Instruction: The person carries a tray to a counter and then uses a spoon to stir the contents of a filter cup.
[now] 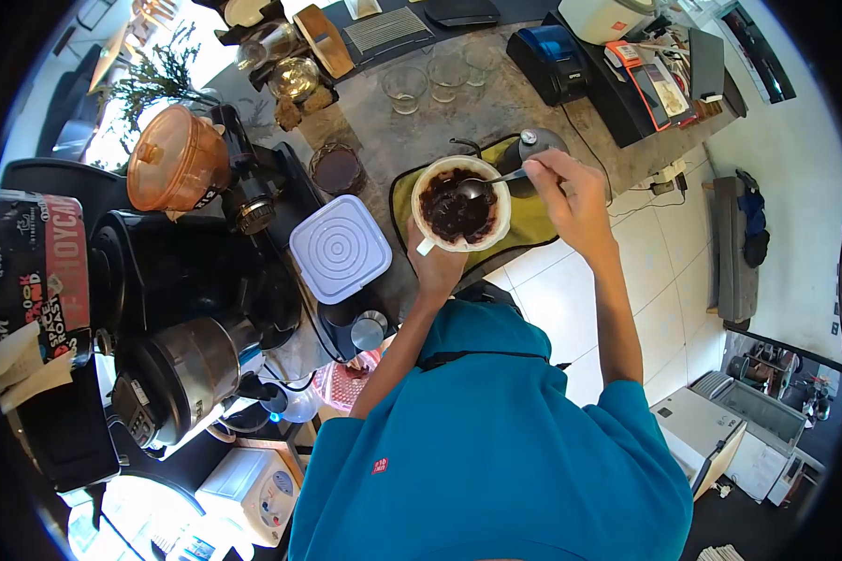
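My left hand (pixel 437 266) holds a white dripper (pixel 428 181) from below, its paper filter full of dark wet coffee grounds (pixel 456 213). My right hand (pixel 571 192) grips the handle of a metal spoon (pixel 488 181) whose bowl rests in the grounds. Both hands are over a yellow-green cloth (pixel 531 221) on the stone counter (pixel 496 112). A dark round grinder (pixel 536 142) sits just behind my right hand.
Three empty glasses (pixel 442 79) stand further back on the counter. A white square-lidded container (pixel 340 248), a glass of dark liquid (pixel 336 168), an orange lidded jar (pixel 175 161) and black coffee machines (pixel 173 280) crowd the left. A blue device (pixel 552 56) sits at the back right.
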`<state>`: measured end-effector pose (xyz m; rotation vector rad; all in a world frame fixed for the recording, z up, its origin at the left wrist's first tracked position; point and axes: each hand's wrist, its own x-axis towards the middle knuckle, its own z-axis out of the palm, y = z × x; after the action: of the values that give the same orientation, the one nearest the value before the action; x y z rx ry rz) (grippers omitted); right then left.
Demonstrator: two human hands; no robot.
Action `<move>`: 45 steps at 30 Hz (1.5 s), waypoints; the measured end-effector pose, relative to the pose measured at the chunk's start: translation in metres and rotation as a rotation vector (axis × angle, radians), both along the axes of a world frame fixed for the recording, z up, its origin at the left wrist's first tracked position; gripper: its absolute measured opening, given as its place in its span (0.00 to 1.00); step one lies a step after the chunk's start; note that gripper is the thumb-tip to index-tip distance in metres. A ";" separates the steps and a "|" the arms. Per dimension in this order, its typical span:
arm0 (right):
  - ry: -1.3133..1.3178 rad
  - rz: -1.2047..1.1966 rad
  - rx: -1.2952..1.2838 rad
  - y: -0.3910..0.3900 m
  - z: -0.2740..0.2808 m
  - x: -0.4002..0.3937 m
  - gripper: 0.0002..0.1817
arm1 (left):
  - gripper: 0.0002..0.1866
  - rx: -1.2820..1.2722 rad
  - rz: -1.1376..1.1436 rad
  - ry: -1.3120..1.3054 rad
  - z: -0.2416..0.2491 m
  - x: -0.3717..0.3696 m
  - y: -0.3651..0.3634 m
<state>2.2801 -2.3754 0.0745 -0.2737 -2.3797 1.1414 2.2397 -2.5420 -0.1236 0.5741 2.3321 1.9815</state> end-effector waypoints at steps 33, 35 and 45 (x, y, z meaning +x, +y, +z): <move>0.041 0.519 0.292 0.025 0.022 -0.058 0.12 | 0.22 -0.103 -0.060 -0.156 0.025 0.004 -0.010; 0.062 0.560 0.309 0.028 0.011 -0.065 0.11 | 0.22 -0.163 -0.038 -0.222 0.025 0.008 -0.009; -0.057 0.758 0.056 0.035 -0.043 -0.088 0.14 | 0.21 -0.146 0.021 -0.011 0.021 0.006 -0.007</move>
<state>2.1916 -2.3408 0.0314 0.6833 -2.6300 1.3725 2.2456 -2.5486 -0.1023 0.5305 2.4600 1.7972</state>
